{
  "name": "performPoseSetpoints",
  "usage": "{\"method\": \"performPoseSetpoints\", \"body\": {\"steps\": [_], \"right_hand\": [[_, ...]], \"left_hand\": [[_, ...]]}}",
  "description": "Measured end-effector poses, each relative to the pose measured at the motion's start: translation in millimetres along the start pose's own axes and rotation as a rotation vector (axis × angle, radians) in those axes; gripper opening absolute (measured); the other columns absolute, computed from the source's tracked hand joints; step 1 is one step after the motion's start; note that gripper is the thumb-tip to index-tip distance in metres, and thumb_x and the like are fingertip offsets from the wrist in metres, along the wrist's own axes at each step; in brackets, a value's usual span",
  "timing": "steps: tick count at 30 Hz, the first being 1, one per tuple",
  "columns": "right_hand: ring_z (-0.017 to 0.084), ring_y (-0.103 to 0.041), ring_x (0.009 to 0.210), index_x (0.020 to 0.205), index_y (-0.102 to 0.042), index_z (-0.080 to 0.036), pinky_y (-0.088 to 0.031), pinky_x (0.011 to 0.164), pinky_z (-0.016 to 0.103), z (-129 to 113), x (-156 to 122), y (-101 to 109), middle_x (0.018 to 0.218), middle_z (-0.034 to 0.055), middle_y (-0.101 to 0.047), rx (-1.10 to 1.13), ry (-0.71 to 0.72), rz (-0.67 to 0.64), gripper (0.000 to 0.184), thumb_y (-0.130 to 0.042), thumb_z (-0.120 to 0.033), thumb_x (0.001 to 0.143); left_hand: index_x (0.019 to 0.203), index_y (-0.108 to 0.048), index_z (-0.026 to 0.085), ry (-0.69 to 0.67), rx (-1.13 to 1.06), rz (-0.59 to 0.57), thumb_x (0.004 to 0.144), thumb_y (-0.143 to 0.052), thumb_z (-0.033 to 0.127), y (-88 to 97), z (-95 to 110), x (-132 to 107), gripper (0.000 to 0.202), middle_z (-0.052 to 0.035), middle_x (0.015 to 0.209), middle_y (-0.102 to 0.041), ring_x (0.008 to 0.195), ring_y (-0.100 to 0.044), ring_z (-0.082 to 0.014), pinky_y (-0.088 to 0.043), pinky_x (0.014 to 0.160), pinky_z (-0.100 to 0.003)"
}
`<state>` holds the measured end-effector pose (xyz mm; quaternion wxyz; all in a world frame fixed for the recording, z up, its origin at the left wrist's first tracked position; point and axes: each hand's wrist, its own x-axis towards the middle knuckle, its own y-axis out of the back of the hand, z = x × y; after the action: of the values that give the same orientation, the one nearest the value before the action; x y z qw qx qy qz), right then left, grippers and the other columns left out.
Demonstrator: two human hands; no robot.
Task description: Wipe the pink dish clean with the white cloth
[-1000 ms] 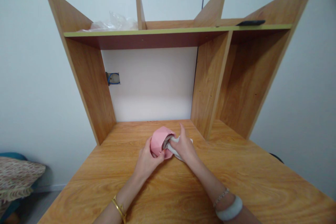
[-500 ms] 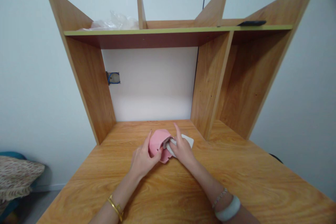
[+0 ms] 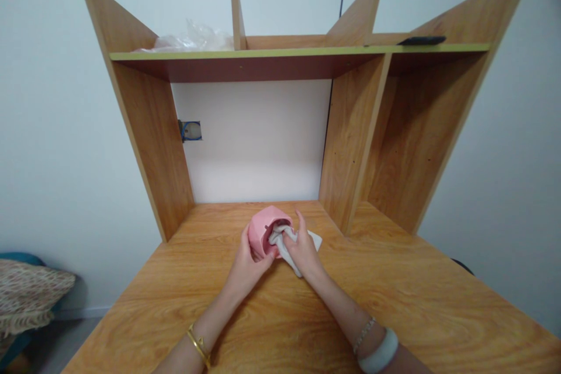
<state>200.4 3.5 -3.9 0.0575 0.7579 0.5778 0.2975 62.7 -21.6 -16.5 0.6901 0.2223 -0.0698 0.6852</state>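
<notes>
A pink faceted cup lies tipped on its side on the wooden desk, its mouth turned toward my right. My left hand is wrapped around the cup's lower side and holds it. My right hand is closed on a white cloth and pushes part of it into the cup's mouth. A loose corner of the cloth lies on the desk to the right of my right hand.
A wooden hutch with upright dividers stands at the back of the desk. On its top shelf lie crumpled clear plastic at the left and a dark flat object at the right. A patterned cushion sits at the lower left.
The cup has been turned so its mouth shows more, and the cloth now sits deeper inside it. My left hand shifted from the cup's top to its lower side.
</notes>
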Motion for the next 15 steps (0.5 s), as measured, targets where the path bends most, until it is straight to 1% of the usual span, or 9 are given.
{"method": "performPoseSetpoints", "body": {"steps": [2,3,5,7,10,13,15], "right_hand": [[0.018,-0.060,0.069,0.134,-0.015,-0.010,-0.041,0.058,0.024,-1,1,-1,0.075,0.0045,-0.064,-0.061,-0.026,-0.002,0.067,-0.043,-0.021,0.074],[0.019,-0.060,0.069,0.134,-0.015,-0.008,-0.041,0.057,0.024,-1,1,-1,0.075,0.0057,-0.064,-0.114,-0.039,-0.004,0.069,-0.046,-0.022,0.073],[0.021,-0.061,0.070,0.134,-0.014,-0.007,-0.039,0.056,0.024,-1,3,1,0.076,0.0077,-0.065,-0.230,-0.052,-0.020,0.075,-0.051,-0.025,0.072],[0.022,-0.061,0.070,0.135,-0.013,-0.007,-0.037,0.054,0.023,-1,4,5,0.076,0.0087,-0.065,-0.338,-0.050,-0.034,0.079,-0.055,-0.029,0.071],[0.023,-0.062,0.068,0.136,-0.012,-0.009,-0.035,0.053,0.024,-3,5,11,0.073,0.0088,-0.065,-0.510,-0.029,-0.015,0.080,-0.054,-0.034,0.073],[0.023,-0.061,0.067,0.137,-0.010,-0.011,-0.035,0.054,0.025,-7,3,14,0.069,0.0071,-0.065,-0.644,0.046,0.008,0.076,-0.049,-0.036,0.077],[0.022,-0.061,0.067,0.137,-0.008,-0.012,-0.035,0.055,0.025,-8,2,14,0.068,0.0063,-0.065,-0.683,0.109,-0.009,0.075,-0.047,-0.035,0.078]], "left_hand": [[0.129,-0.023,0.016,0.026,0.011,0.025,0.068,-0.063,0.032,1.3,3,1,0.075,-0.0115,0.111,-0.053,0.083,-0.059,-0.0162,-0.050,0.070,-0.028],[0.129,-0.024,0.015,0.019,0.029,0.033,0.067,-0.064,0.031,2.3,4,1,0.075,-0.0114,0.109,-0.054,0.081,-0.060,-0.0163,-0.050,0.069,-0.028],[0.130,-0.025,0.015,-0.018,0.106,0.038,0.066,-0.064,0.030,4.7,6,1,0.076,-0.0116,0.110,-0.055,0.085,-0.059,-0.0183,-0.050,0.073,-0.031],[0.131,-0.026,0.017,-0.067,0.216,0.038,0.065,-0.064,0.029,7.3,8,0,0.077,-0.0111,0.115,-0.053,0.095,-0.056,-0.0210,-0.047,0.080,-0.034],[0.132,-0.027,0.020,-0.125,0.347,0.027,0.066,-0.061,0.032,11.8,15,-1,0.075,-0.0092,0.122,-0.049,0.104,-0.051,-0.0223,-0.042,0.088,-0.035],[0.131,-0.031,0.021,-0.133,0.465,-0.011,0.069,-0.056,0.032,16.9,23,-2,0.068,-0.0066,0.123,-0.051,0.106,-0.051,-0.0219,-0.040,0.090,-0.035],[0.130,-0.035,0.023,-0.128,0.540,-0.027,0.069,-0.054,0.030,20.5,27,-3,0.064,-0.0049,0.120,-0.054,0.105,-0.052,-0.0215,-0.040,0.090,-0.033]]}}
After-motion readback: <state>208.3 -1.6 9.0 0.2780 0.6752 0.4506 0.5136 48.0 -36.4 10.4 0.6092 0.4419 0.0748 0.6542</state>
